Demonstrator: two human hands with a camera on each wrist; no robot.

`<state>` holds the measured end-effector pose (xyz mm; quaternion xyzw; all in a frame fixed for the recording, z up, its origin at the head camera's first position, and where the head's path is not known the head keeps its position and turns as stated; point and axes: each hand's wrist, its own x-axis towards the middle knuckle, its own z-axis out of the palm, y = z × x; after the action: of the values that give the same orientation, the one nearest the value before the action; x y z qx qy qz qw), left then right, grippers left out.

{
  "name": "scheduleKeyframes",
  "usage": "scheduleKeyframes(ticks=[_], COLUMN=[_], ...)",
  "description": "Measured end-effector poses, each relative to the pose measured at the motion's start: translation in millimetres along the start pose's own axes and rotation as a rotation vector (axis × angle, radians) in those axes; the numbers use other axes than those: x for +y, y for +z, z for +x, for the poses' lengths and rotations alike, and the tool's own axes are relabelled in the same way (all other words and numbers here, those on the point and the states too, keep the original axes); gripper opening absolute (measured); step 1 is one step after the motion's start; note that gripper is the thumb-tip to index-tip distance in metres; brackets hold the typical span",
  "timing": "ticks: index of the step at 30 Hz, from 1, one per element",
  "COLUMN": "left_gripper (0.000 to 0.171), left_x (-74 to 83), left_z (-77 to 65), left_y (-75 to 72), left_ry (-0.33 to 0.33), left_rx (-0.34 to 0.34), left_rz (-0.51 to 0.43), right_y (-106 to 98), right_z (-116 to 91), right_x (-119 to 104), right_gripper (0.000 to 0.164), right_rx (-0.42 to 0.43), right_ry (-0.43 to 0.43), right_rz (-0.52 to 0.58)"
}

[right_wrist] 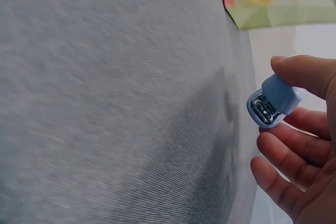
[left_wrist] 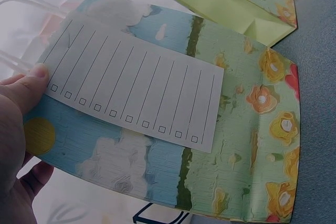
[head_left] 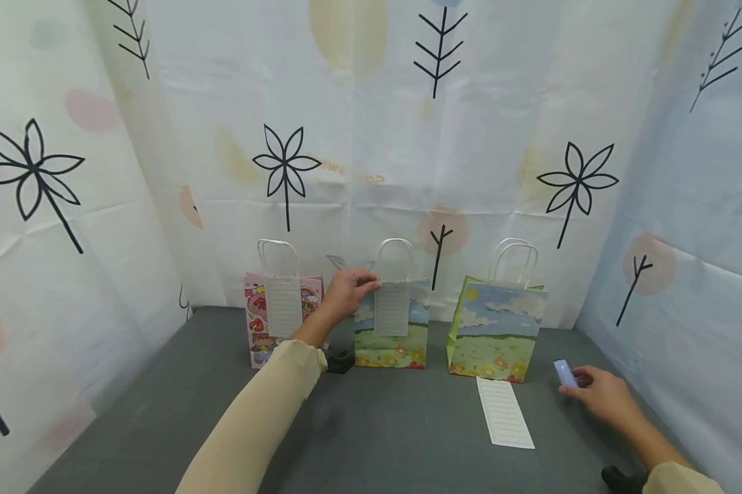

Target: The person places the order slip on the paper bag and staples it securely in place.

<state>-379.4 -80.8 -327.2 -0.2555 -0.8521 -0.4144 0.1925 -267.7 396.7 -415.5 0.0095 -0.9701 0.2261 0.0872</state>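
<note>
At the middle gift bag (head_left: 419,343), printed with sky and flowers, my left hand (head_left: 346,295) pinches the top edge. Its thumb lies on the corner of a lined checklist slip (left_wrist: 131,85) that hangs down the bag's front, while the other fingers are behind the bag. White twisted handles (head_left: 394,240) rise above. Over on the right, my right hand (head_left: 608,396) holds a small light-blue mini stapler (right_wrist: 281,95) between thumb and fingers, above the table. The stapler's metal front end faces the wrist camera.
A pink cartoon gift bag (head_left: 256,322) with a slip on its front stands left, partly behind my left forearm. Another landscape bag (head_left: 497,333) stands right, a loose slip (head_left: 505,413) lying before it on the grey table (head_left: 408,432). Printed cloth (head_left: 358,171) hangs behind.
</note>
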Motion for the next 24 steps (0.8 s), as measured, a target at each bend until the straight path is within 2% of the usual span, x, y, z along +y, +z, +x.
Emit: scheduleKeyframes(ticks=[6, 24], left_gripper=[0.015, 0.015], left_x=[-1.3, -0.2], left_z=[0.6, 1.5], left_y=[1.3, 0.8], left_ry=[0.008, -0.006], left_rx=[0.002, 0.007], left_rz=[-0.002, -0.009], right_y=[-5.1, -3.1], right_z=[4.7, 8.3], right_x=[11.5, 22.8], right_gripper=[0.061, 0.069], right_rx=[-0.017, -0.061], right_ry=[0.045, 0.168], right_rz=[0.023, 0.067])
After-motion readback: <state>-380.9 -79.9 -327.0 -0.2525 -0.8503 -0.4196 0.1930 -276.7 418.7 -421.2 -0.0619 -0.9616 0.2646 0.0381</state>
